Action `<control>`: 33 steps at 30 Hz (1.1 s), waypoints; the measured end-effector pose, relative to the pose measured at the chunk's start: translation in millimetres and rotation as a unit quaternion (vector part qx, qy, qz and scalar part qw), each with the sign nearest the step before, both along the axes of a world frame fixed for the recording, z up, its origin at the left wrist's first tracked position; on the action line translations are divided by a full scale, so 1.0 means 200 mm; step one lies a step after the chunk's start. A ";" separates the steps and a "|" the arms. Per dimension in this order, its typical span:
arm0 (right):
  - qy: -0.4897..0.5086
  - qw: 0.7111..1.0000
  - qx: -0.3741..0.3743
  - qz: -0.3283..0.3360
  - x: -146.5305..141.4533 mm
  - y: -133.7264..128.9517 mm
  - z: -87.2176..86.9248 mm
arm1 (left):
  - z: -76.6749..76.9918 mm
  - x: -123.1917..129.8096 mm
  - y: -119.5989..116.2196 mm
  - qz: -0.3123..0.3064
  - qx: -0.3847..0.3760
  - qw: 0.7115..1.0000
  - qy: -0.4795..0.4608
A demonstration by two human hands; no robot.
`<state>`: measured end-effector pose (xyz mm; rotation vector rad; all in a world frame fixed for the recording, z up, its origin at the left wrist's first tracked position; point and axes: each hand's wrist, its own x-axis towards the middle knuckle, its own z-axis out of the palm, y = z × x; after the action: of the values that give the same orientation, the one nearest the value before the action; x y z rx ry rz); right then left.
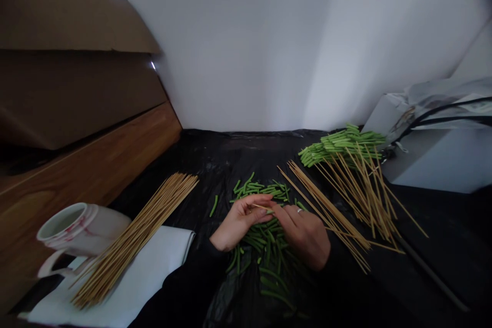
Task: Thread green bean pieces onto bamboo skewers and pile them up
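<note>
My left hand and my right hand meet above a pile of cut green bean pieces. A thin bamboo skewer shows between them, its far end hidden by the right fingers. The right hand, with a ring on one finger, is closed around the skewer. My left fingers are curled about a green bean piece, mostly covered by the fingertips. More bean pieces lie beyond and below the hands on black plastic sheeting.
At left, a bundle of skewers rests on a white folded sheet against a tipped mug. Loose skewers lie at right. Behind them are stacked, skewered beans beside a white box. A cardboard box stands left.
</note>
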<state>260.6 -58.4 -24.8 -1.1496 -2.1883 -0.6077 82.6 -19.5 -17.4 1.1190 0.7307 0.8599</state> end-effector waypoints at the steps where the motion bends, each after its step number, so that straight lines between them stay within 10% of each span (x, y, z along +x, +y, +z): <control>1: -0.002 1.000 0.003 0.001 0.00 0.00 0.00 | 0.01 0.00 0.00 -0.004 0.012 1.000 0.023; 7: 0.003 1.000 0.010 0.011 0.02 0.00 0.00 | 0.04 -0.01 0.00 -0.012 0.082 0.991 0.109; 16: 0.029 0.999 0.014 -0.013 0.02 -0.01 0.01 | 0.00 -0.05 0.05 0.105 -0.129 0.983 -0.081; 33: 0.028 1.000 -0.004 -0.010 0.02 -0.01 0.00 | 0.00 -0.03 0.05 0.111 -0.167 0.972 -0.119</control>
<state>265.1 -60.9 -25.2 -1.1807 -2.1364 -0.5702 75.9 -10.0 -16.9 0.6291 0.7749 0.9964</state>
